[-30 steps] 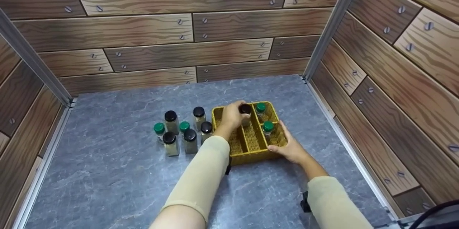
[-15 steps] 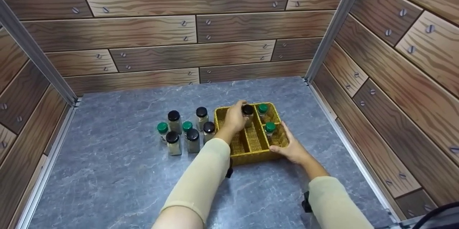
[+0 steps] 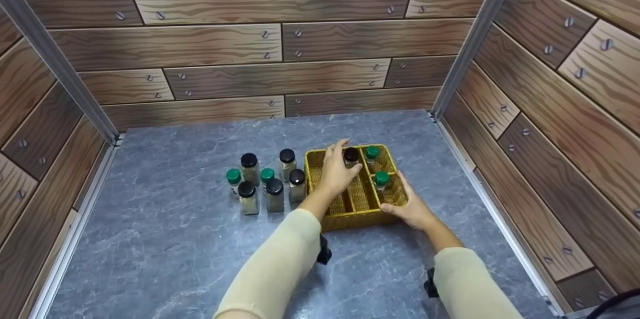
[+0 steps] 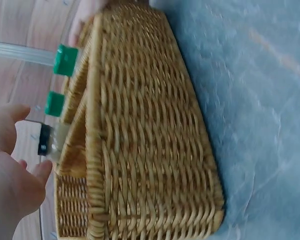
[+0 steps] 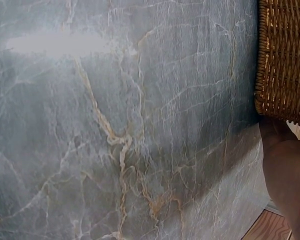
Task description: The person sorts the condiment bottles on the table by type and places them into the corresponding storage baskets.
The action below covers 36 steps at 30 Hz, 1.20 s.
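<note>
A woven basket (image 3: 350,220) with several compartments stands on the table. In its middle compartment, at the far end, a black-capped spice jar (image 3: 351,155) stands upright. My left hand (image 3: 338,174) hovers over the basket beside this jar; in the left wrist view thumb and fingers are spread apart around the black cap (image 4: 44,139). At the basket's near right corner my right hand (image 3: 414,210) holds the basket, thumb at the front rim and fingers along the right side. Two green-capped spice jars (image 3: 381,179) occupy the right-hand compartments, one in each.
Left of the basket, several spice jars (image 3: 275,195) with black or green caps stand close together on the grey marbled table (image 3: 165,239). Wood-patterned walls (image 3: 210,41) enclose the table at the back and both sides.
My left hand has let go of the black-capped spice jar and its fingers have spread; the jar stays in the middle compartment. The right hand keeps its hold. The head view has shifted slightly.
</note>
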Motion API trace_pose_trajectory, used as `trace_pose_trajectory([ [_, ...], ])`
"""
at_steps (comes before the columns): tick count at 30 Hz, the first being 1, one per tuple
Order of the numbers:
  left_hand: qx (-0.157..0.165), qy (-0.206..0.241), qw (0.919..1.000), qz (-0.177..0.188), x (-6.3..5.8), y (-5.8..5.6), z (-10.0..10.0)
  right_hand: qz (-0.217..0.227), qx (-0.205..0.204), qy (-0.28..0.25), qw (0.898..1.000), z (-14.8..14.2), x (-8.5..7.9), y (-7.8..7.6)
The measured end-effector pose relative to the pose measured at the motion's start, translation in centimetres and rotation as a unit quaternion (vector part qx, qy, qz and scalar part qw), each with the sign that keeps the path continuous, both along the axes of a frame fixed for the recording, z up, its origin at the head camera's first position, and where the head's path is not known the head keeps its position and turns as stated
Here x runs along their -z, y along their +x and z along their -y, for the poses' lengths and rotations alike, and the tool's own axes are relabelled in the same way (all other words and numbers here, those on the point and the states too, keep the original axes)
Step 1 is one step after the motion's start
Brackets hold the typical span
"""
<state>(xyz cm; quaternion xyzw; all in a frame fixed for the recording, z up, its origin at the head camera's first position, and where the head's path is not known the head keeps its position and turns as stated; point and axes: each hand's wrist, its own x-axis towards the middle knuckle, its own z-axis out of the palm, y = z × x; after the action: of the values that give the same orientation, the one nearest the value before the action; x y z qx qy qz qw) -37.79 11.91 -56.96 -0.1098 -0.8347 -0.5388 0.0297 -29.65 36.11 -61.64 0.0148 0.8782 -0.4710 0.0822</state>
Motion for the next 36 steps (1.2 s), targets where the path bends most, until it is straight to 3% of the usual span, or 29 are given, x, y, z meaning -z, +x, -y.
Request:
trace_pose_trajectory([
  [1, -0.005, 0.008, 0.9999, -0.008, -0.2, 0.6, 0.1, 0.002, 0.001, -0.001, 1.000, 0.0, 0.0, 0.0],
  [2, -0.007, 0.016, 0.9998, -0.002, -1.2, 1.4, 0.3, 0.003, 0.001, 0.000, 1.000, 0.0, 0.0, 0.0],
  [6, -0.023, 0.043, 0.9986, -0.020, -1.5, 3.1, 0.6, 0.004, -0.003, 0.004, 1.000, 0.0, 0.0, -0.1],
  [15, -0.039, 0.094, 0.9936, -0.049, -1.8, 5.4, 2.3, 0.002, -0.006, 0.009, 1.000, -0.1, -0.2, -0.1],
  [23, -0.056, 0.090, 0.9905, -0.087, -1.2, 6.3, 4.8, -0.003, -0.014, 0.015, 1.000, -0.2, -0.1, -0.2],
  [36, -0.073, 0.096, 0.9880, -0.097, -0.6, 6.4, 9.8, 0.006, -0.011, 0.020, 1.000, -0.2, 0.1, -0.4],
])
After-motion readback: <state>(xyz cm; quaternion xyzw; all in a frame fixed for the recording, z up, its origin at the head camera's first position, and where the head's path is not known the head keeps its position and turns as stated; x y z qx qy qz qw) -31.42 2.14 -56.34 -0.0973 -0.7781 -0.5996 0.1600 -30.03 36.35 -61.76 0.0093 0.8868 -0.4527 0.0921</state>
